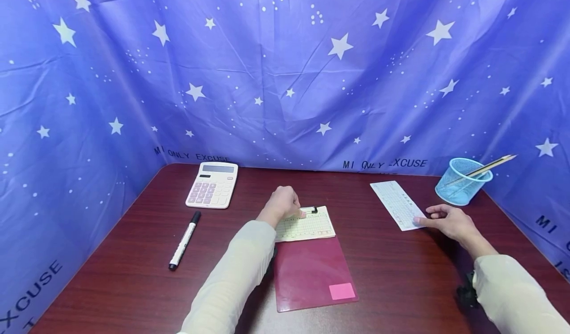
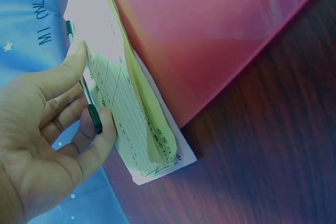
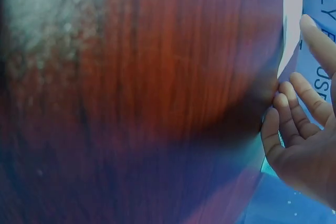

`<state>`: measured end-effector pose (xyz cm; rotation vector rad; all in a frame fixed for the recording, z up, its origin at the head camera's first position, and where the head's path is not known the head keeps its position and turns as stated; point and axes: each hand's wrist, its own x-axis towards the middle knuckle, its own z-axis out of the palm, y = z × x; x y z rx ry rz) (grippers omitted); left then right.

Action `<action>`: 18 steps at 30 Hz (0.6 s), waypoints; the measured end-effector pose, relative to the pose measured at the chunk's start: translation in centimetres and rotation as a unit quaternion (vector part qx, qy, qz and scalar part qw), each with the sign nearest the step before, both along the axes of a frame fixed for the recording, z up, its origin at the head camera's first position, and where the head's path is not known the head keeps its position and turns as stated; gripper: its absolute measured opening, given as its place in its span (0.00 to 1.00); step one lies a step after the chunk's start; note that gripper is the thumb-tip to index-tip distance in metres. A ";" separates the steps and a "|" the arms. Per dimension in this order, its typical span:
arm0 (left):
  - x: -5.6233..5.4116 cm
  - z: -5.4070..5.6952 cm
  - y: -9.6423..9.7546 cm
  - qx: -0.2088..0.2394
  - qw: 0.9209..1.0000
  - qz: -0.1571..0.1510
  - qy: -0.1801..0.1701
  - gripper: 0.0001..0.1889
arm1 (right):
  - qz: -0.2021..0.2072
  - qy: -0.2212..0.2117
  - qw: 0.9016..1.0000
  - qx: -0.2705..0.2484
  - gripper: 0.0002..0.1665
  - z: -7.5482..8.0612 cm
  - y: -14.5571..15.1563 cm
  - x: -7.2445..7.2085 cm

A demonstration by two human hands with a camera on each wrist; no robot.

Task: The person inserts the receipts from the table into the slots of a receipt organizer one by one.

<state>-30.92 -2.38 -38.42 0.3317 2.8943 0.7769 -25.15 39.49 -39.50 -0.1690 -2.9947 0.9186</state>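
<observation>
A translucent maroon clipboard (image 1: 311, 269) lies near the middle of the table, a pink sticker (image 1: 342, 291) at its lower right corner. Its clip (image 2: 89, 98) bears a stack of pale yellow printed forms (image 1: 311, 227), whose layered edges fan apart in the left wrist view. My left hand (image 1: 282, 206) grips the clip, thumb on one side and fingers curled at the other. Farther right lies a slip of printed paper (image 1: 396, 204). My right hand (image 1: 451, 223) touches the slip's near corner with its thumb; the fingers are apart from the thumb, loosely bent.
A white calculator (image 1: 213, 185) lies at the back left, and a black-capped marker (image 1: 184, 241) is in front of it. Behind my right hand stands a blue mesh pen cup (image 1: 460, 188) with pencils (image 1: 494, 164) leaning out. A blue star-printed curtain (image 1: 285, 76) hangs around the table.
</observation>
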 end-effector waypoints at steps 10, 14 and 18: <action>0.2 0.1 0.2 -0.003 1.000 -0.007 0.020 0.11 | -0.001 -0.007 0.999 0.046 0.36 0.5 -0.8 -0.4; 0.2 0.1 0.3 -0.004 1.000 -0.006 0.021 0.11 | 0.008 -0.018 0.999 0.048 0.33 0.9 -1.2 -0.4; 0.3 0.1 0.3 -0.007 1.000 -0.007 0.023 0.11 | 0.008 -0.017 0.999 0.046 0.31 1.2 -1.6 -0.4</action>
